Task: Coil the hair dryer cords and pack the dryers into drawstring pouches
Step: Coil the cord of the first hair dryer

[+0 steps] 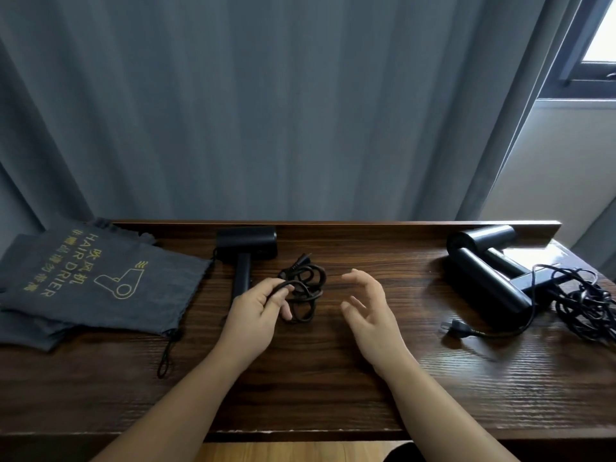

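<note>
A black hair dryer (245,253) lies at the back middle of the wooden table (316,378), handle toward me. Its dark cord (305,288) is bunched in loose loops just right of the handle. My left hand (256,311) pinches a strand of that cord between thumb and fingers. My right hand (370,308) hovers open to the right of the loops, palm facing left, holding nothing. Grey drawstring pouches (96,281) printed "HAIR DRIER" are stacked at the far left. Two more black dryers (486,275) lie at the right with tangled cords (586,305).
A plug (455,327) from the right-hand dryers rests on the table near the right side. A pouch drawstring (168,353) trails toward the front edge. A grey curtain (266,111) hangs behind the table, and a window (596,45) is at the upper right.
</note>
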Demonstrator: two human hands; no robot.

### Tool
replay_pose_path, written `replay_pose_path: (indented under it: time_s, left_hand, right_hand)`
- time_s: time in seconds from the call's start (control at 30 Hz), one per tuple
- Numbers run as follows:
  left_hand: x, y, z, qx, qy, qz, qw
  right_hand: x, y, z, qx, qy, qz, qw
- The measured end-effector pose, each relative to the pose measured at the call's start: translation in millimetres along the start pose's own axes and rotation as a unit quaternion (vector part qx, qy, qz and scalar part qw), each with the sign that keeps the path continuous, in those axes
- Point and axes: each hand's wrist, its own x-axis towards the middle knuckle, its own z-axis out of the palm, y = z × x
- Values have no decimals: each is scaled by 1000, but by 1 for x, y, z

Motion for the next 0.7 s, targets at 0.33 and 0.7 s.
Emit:
replay_pose_path:
  time_s: [0.33, 0.7]
  left_hand:
    - [-14, -14, -10, 79, -188, 113, 972]
    - [-13, -17, -17, 230, -220, 88, 944]
  right_hand:
    - [-2, -9, 5, -72, -73, 8, 995]
    - [4, -6, -1, 75, 44, 112, 990]
